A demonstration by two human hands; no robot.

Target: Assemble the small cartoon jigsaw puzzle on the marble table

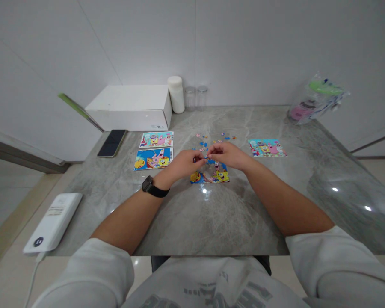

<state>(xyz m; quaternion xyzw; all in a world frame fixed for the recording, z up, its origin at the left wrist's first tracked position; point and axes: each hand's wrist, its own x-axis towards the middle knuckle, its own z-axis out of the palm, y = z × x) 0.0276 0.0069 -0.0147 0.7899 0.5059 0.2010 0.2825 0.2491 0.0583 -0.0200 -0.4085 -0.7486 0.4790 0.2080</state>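
Just above a partly assembled cartoon jigsaw puzzle (223, 176), my left hand (185, 163) and my right hand (227, 155) meet with fingertips pinched together. Between them shows a small blue jigsaw piece (206, 158), which both seem to grip; its outline is mostly hidden. The puzzle has its lower rows joined, with a gap of bare table in its middle, and my fingers cover part of its upper edge. Loose jigsaw pieces (227, 138), several of them blue, pink and orange, lie scattered beyond my hands.
Two cartoon picture cards (156, 139) (152, 159) lie left; a finished-looking puzzle (267, 148) lies right. Around the grey table (208, 226) are a phone (112, 143), white power bank (54, 222), white box (128, 107), white bottle (176, 95), clear jars (202, 98) and a plastic-wrapped item (317, 100).
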